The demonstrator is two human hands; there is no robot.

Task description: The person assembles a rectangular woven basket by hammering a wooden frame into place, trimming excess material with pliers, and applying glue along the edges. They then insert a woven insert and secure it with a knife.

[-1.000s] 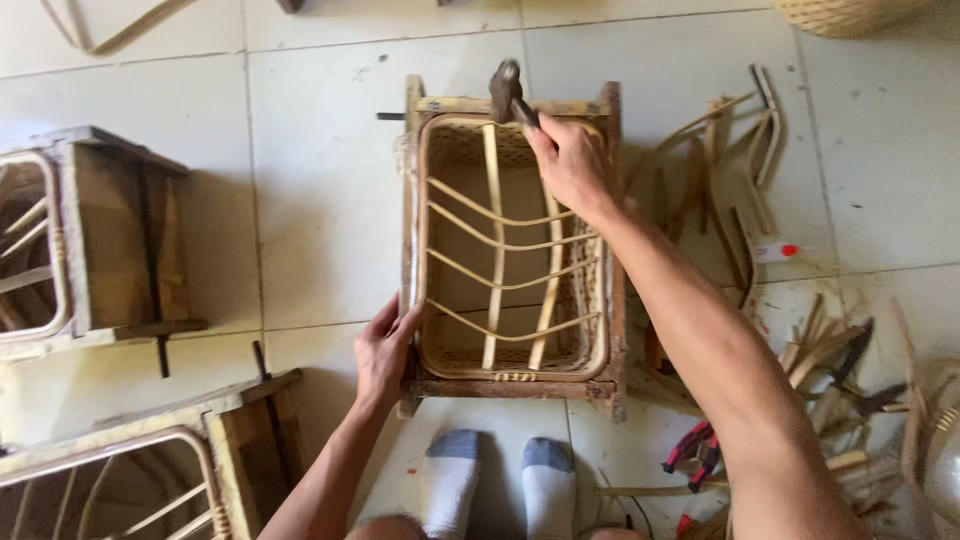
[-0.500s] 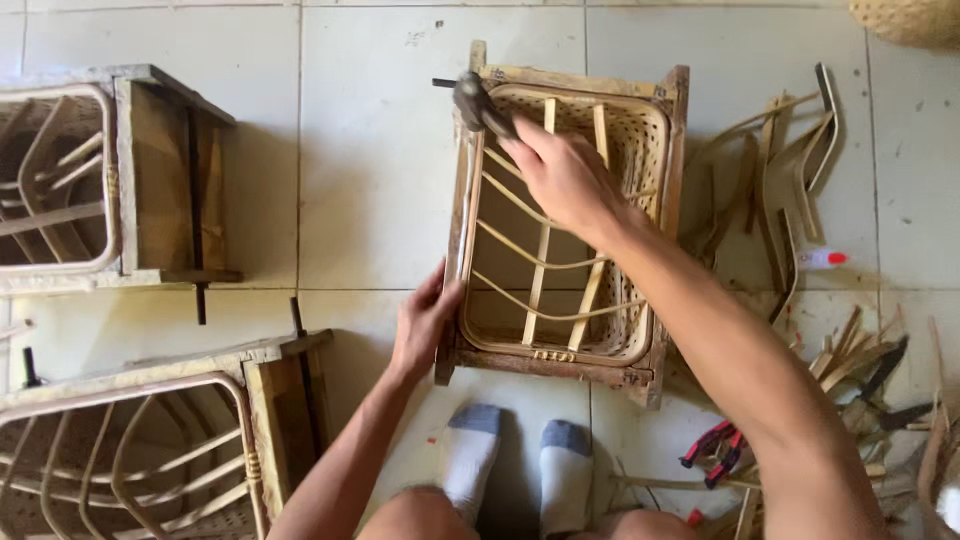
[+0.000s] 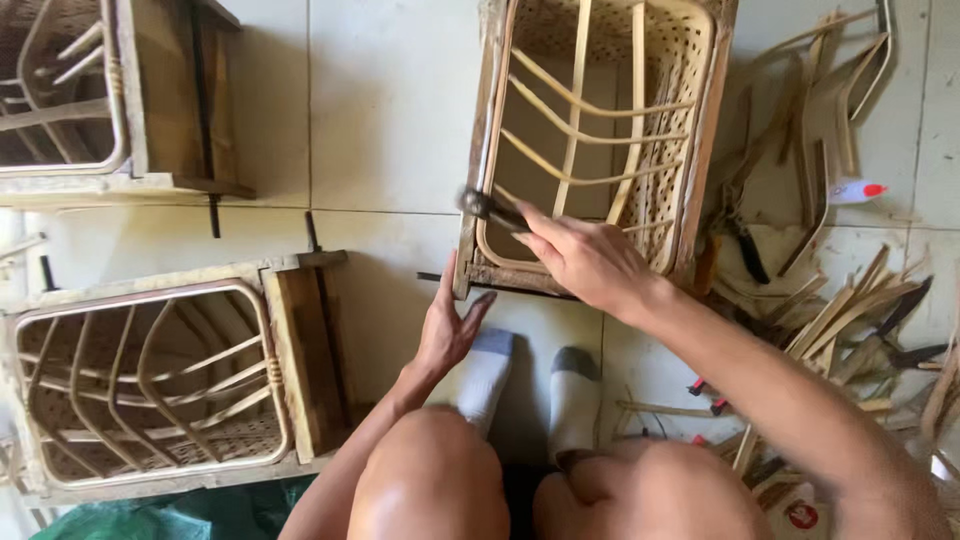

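A wooden frame with a woven rattan panel and bent cane ribs (image 3: pixel 600 130) lies on the tiled floor in front of my socked feet (image 3: pixel 530 385). My right hand (image 3: pixel 585 258) grips a hammer (image 3: pixel 488 207), its dark head at the frame's near left corner. My left hand (image 3: pixel 452 325) rests with fingers spread against the frame's near left edge.
Two similar rattan frames lie to the left, one near (image 3: pixel 150 375) and one farther (image 3: pixel 100 100). A pile of cane offcuts (image 3: pixel 840 310), dark pliers (image 3: pixel 745 245), red-handled tools (image 3: pixel 705 400) and a small white tube with a red cap (image 3: pixel 855 190) lie to the right.
My right hand brought the hammer from the frame's far edge down to its near left corner. My left hand stayed at the near left edge. The view shifted closer.
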